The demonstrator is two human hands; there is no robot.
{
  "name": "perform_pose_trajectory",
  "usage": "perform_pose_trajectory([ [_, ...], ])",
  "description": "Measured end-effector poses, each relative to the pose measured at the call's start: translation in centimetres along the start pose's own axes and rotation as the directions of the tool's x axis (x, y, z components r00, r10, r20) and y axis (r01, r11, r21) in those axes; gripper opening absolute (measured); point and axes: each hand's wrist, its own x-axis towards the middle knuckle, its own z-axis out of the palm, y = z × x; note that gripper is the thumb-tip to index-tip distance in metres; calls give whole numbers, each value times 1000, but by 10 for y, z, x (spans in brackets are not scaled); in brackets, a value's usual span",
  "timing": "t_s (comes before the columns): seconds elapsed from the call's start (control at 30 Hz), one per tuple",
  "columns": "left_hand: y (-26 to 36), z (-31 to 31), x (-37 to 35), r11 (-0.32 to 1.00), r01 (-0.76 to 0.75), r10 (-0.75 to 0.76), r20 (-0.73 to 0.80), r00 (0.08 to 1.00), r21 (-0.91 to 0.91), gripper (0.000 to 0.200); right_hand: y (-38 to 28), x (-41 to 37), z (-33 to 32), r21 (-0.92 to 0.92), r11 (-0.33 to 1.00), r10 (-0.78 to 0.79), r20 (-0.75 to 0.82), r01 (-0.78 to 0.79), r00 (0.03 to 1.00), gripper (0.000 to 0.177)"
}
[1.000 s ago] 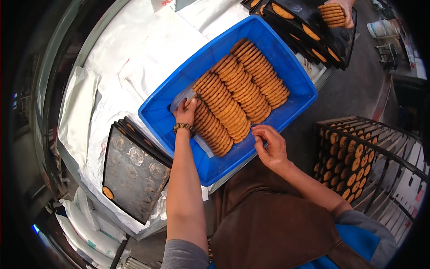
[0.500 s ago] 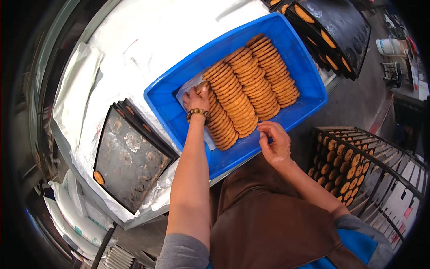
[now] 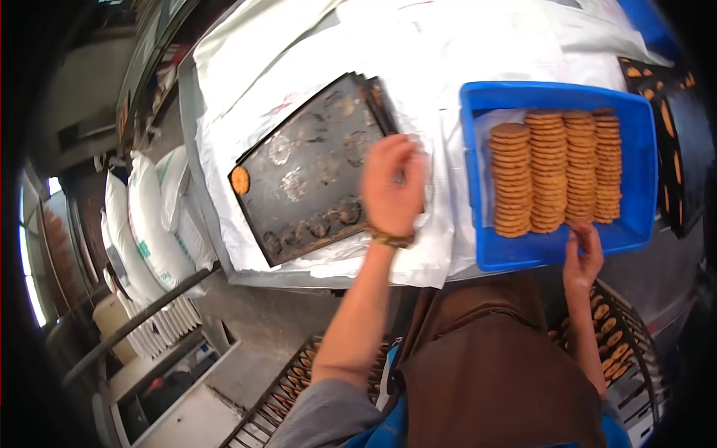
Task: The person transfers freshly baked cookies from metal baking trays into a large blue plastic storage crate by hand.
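Note:
My left hand, with a beaded bracelet at the wrist, hovers over the right side of a dark baking tray. Motion blurs its curled fingers. One round cookie lies at the tray's left corner; the rest of its surface is bare and stained. To the right, a blue plastic crate contains several long rows of cookies packed face to face. My right hand is at the crate's near rim, fingers loosely bent and slightly apart, fingertips right at the row ends.
White sheeting covers the table. More trays with cookies stand beyond the crate on the right. Racks of cookies are below the table edge near my body. Full white sacks lean at the left.
My view has swung left. My left hand has left the cookies in the crate and moved over the baking tray. My right hand stays by the crate's near side.

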Motion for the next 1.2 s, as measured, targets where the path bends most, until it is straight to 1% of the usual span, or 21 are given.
perform_pose_trajectory([
  [0.07, -58, -83, 11, 966, 131, -87, -198, 976, 223, 12, -22, 2, 14, -25, 999, 34, 35, -33, 999, 16],
  [0.1, -106, -127, 11, 919, 247, -153, -300, 942, 307, 17, -32, 1, 23, -27, 999, 25, 47, -23, 999, 16],
  [0.13, -198, -210, 8, 811, 426, -236, -441, 866, 401, 25, -48, -1, 47, 0, 1000, -10, 23, 10, 1000, 16],
  [0.23, -305, -318, 7, 494, 565, -323, -464, 825, 661, 62, -86, -10, 86, 30, 997, -77, 15, 77, 997, 16],
  [0.27, -333, -341, 5, 491, 578, -335, -472, 816, 651, 62, -100, -14, 101, 44, 992, -121, 32, 120, 992, 16],
  [0.3, -357, -360, 5, 401, 590, -341, -483, 806, 701, 70, -112, -18, 116, 36, 991, -130, 43, 129, 991, 16],
  [0.33, -371, -371, 8, 309, 594, -348, -493, 798, 743, 78, -124, -23, 131, 57, 991, -128, 107, 122, 986, 16],
  [0.37, -384, -382, 14, 301, 641, -441, -493, 750, 706, 90, -135, -28, 145, 74, 991, -124, 167, 113, 978, 17],
  [0.47, -426, -402, 27, 399, 524, -360, -397, 844, 753, 98, -159, -37, 196, -44, 983, -161, 248, 177, 955, 20],
  [0.53, -442, -413, 40, 409, 509, -391, -358, 847, 758, 101, -169, -38, 231, -23, 991, -120, 278, 131, 953, 21],
  [0.73, -462, -437, 57, 198, 460, -510, -310, 802, 866, 97, -163, -52, 278, 23, 1000, -5, 405, -5, 914, 25],
  [0.9, -451, -443, 61, 360, 367, -455, -182, 872, 858, 99, -148, -58, 285, -42, 994, 105, 447, -96, 888, 26],
  [0.93, -457, -448, 59, 407, 420, -467, -211, 859, 811, 100, -140, -60, 288, -17, 995, 93, 446, -96, 890, 26],
  [0.97, -477, -457, 58, 411, 295, -379, -133, 916, 862, 99, -134, -59, 282, -12, 996, 89, 428, -93, 899, 26],
  [1.0, -477, -460, 65, 444, 327, -467, -96, 879, 834, 97, -140, -59, 281, -26, 994, 105, 415, -103, 904, 29],
  [1.03, -490, -463, 69, 354, 348, -531, -119, 839, 868, 97, -141, -61, 280, -77, 982, 188, 405, -172, 895, 30],
  [1.07, -536, -482, 67, 356, 278, -474, -84, 877, 892, 98, -135, -60, 278, -69, 997, 65, 407, -40, 911, 30],
  [1.1, -542, -491, 72, 358, 266, -494, -60, 868, 895, 97, -135, -60, 275, -24, 996, 83, 416, -80, 906, 29],
  [1.13, -531, -491, 74, 427, 371, -561, -80, 824, 825, 99, -144, -58, 273, -4, 996, 87, 422, -94, 903, 27],
  [1.17, -488, -468, 80, 139, 311, -514, -200, 834, 940, 100, -141, -58, 270, 7, 999, 39, 420, -47, 907, 26],
  [1.2, -478, -461, 82, 160, 347, -511, -223, 830, 924, 105, -140, -59, 268, 20, 1000, 13, 406, -23, 914, 25],
])
